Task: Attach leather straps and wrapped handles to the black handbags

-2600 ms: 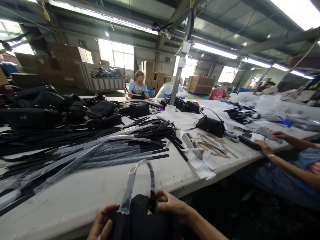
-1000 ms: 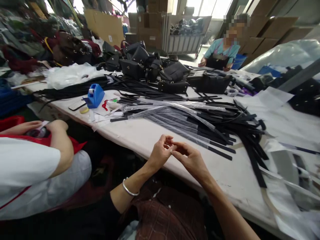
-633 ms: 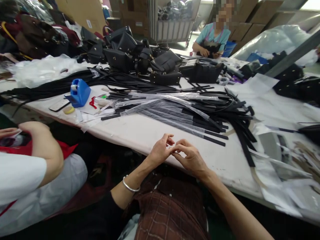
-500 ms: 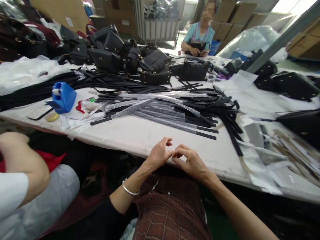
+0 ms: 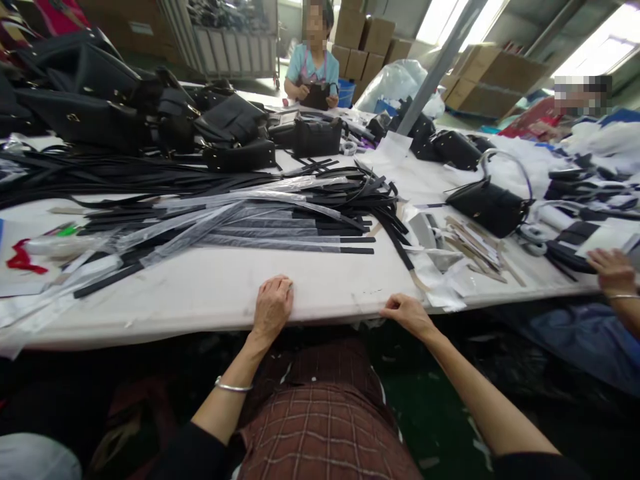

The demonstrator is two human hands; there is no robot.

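My left hand (image 5: 273,303) rests on the white table (image 5: 325,287) near its front edge, fingers curled under and pressed together. Whether anything is inside them is hidden. My right hand (image 5: 407,315) is at the table's edge farther right, thumb and fingers pinched; what they hold, if anything, is too small to make out. Beyond both hands lies a pile of black straps (image 5: 357,251), several partly wrapped in clear plastic film (image 5: 280,245). Loose strap ends hang toward scraps of white wrapping (image 5: 440,280) beside my right hand.
Black handbags (image 5: 240,157) are heaped at the back left, and another handbag (image 5: 493,200) stands on the right. Brown strips (image 5: 475,247) lie near it. A co-worker's hand (image 5: 613,270) is at the far right. Across the table sits a person in a blue shirt (image 5: 297,67). A grey post (image 5: 435,73) rises behind.
My hands, close together before, have moved apart: left hand onto the table, right hand along the edge. The view has turned right, and the blue tape dispenser is almost out of sight.
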